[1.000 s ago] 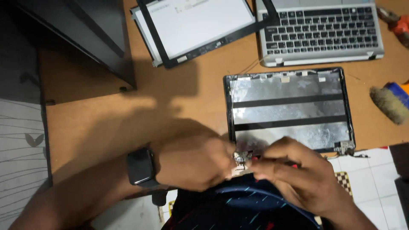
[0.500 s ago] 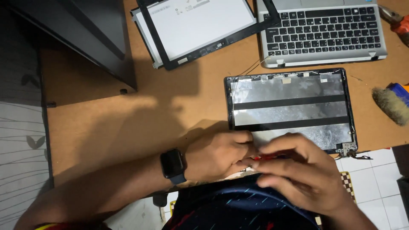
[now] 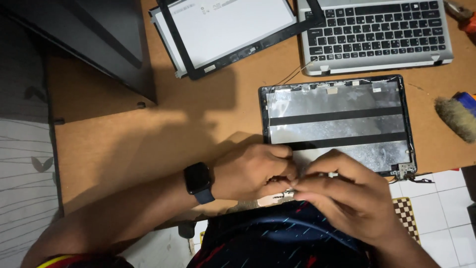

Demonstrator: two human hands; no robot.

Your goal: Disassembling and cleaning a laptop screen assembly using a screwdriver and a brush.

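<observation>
Far left, top: dark panel (image 3: 99,39), standing at the edge of the brown desk (image 3: 148,129). No change against the earlier views.

Left of centre: left hand (image 3: 253,171), with a black smartwatch (image 3: 198,179) on the wrist. Shifted rightward compared with one second ago, and now sitting closer to the lower left corner of the lid shell (image 3: 342,124). Fingers curled in tight, tips pinched on a small metal fitting (image 3: 287,191) at that corner.

Centre, top: loose screen panel (image 3: 228,30) with its black bezel, lying flat and well apart from both hands. Unmoved.

Centre: lid shell lying inner face up, foil-lined with two black strips across. Held at its near left corner only. Same place on the desk as before.

Right of centre: right hand (image 3: 342,198), knuckles up, fingers bent down and touching the left fingertips over the fitting. Thin red item seen under these fingers half a second ago, no longer visible. Whether closed on anything: cannot tell, since the fingertips are hidden beneath the hand.

Meaning of the change, as a judgement: both hands now gathered on one point, with fine finger work at the corner fitting rather than handling of the whole shell.

Right: hinge bracket (image 3: 405,170) at the shell's lower right corner, untouched. Keyboard base (image 3: 377,32) above, brush (image 3: 453,118) at the far right edge, both as before.
</observation>
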